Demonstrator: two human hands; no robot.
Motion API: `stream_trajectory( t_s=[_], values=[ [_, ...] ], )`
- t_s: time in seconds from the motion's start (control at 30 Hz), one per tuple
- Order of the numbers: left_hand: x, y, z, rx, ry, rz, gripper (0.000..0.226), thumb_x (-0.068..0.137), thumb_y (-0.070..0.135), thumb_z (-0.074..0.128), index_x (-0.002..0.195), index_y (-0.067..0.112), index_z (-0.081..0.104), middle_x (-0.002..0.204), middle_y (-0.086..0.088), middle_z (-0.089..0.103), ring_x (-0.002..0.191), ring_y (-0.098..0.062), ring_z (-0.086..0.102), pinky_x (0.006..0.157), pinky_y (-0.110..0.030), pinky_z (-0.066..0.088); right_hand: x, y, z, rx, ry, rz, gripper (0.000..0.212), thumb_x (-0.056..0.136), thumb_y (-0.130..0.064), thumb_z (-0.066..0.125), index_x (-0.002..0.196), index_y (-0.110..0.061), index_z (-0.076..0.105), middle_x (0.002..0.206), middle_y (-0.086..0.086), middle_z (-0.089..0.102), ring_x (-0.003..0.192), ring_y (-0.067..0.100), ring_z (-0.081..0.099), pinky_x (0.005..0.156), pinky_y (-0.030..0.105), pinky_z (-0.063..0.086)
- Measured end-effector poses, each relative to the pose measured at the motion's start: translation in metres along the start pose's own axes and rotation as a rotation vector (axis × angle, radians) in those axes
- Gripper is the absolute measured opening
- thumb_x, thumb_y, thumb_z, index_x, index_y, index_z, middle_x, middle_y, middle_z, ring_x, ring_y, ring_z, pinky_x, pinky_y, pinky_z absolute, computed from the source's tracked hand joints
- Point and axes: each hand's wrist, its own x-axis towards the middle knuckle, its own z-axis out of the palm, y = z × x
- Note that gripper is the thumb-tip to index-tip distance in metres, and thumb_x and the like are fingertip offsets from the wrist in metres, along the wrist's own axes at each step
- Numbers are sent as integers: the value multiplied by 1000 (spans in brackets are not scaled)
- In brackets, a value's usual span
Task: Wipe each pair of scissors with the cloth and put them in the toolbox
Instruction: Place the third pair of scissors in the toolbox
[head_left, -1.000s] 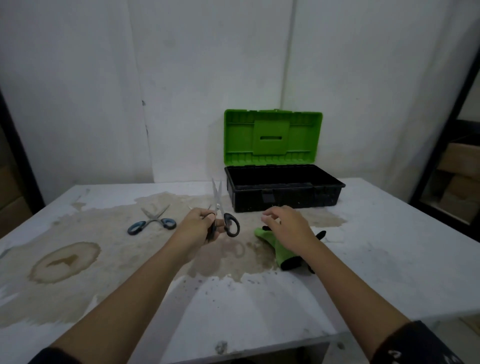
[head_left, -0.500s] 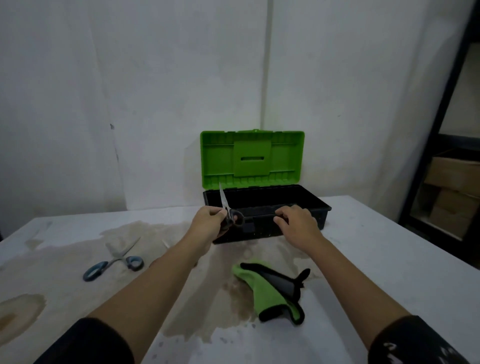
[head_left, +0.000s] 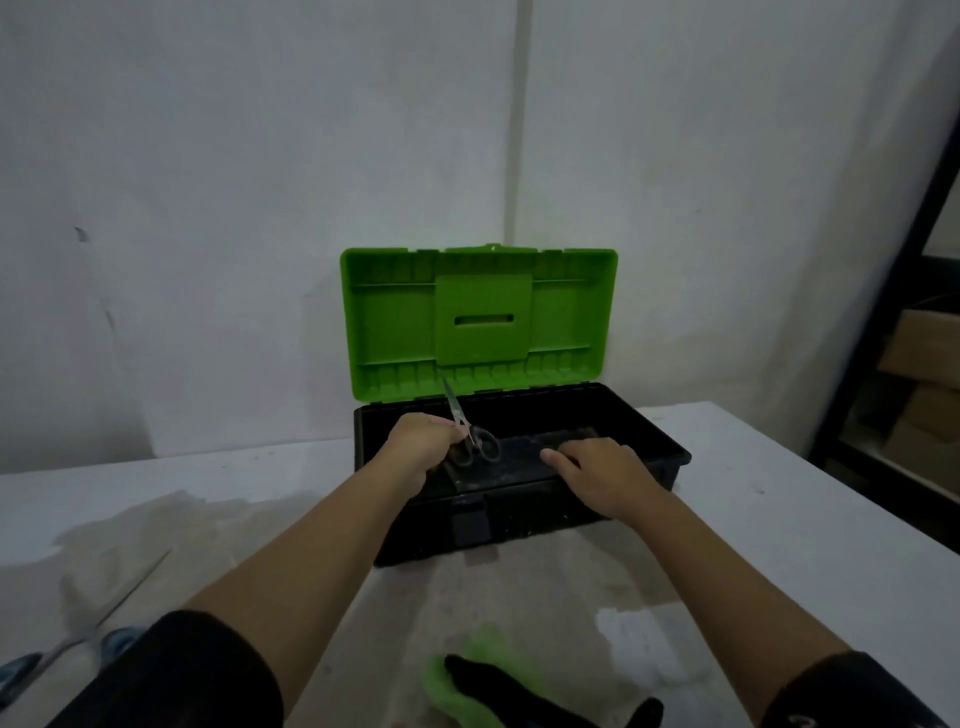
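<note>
A black toolbox with its green lid raised stands at the far middle of the table. My left hand is over the box's left part, shut on a pair of black-handled scissors whose blades point up and away. My right hand hovers over the box's front rim, fingers spread and holding nothing. A second pair of scissors with blue handles lies at the bottom left. The green and black cloth lies near the bottom edge.
The white table carries a large brown stain across its middle and left. A white wall stands right behind the toolbox. Dark shelving with cardboard boxes stands at the right.
Both hands moved forward from above the table to over the open toolbox, the left one carrying the black-handled scissors. The cloth stayed on the table, and the view came closer to the box.
</note>
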Motion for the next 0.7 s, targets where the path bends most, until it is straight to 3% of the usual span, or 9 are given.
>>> stream_trajectory(
  t_s=[0.1,0.17,0.27,0.5,0.63,0.7],
  values=[
    [20,-6,12,32,-44,-60,14,86,14,63,88,3,70,76,-10,61,61,-20,47,54,-28,36,6,10,4,30,5,-6,48,97,-53,30,67,-24,54,76,1,58,89,27,60,75,35,39],
    [32,-10,23,70,-89,-89,15,86,13,63,88,0,70,77,-11,63,66,-22,51,57,-30,37,8,18,4,22,30,-11,50,97,-54,30,61,-24,49,68,-2,53,84,27,60,72,35,38],
    [44,-11,39,140,-154,-127,15,87,14,63,86,0,69,67,-8,59,52,-16,44,51,-26,36,11,31,4,14,57,-18,51,96,-54,30,58,-24,48,60,-6,47,78,26,59,69,33,36],
    [53,-8,67,460,-301,-185,35,90,16,60,56,10,54,45,-1,52,44,-12,39,39,-21,29,14,42,2,47,21,19,50,96,-55,31,56,-29,44,68,-3,54,83,25,61,68,33,42],
    [58,-12,68,553,-303,-163,34,84,20,67,56,10,53,58,-5,50,49,-15,42,45,-25,30,15,40,3,42,14,21,46,96,-54,29,64,-29,51,79,1,61,87,25,61,71,34,44],
    [61,-14,69,562,-292,-129,21,78,24,73,72,6,64,75,-9,63,64,-20,57,54,-27,39,14,40,2,35,27,23,47,97,-53,29,73,-27,60,83,3,65,89,25,62,72,34,44]
  ],
)
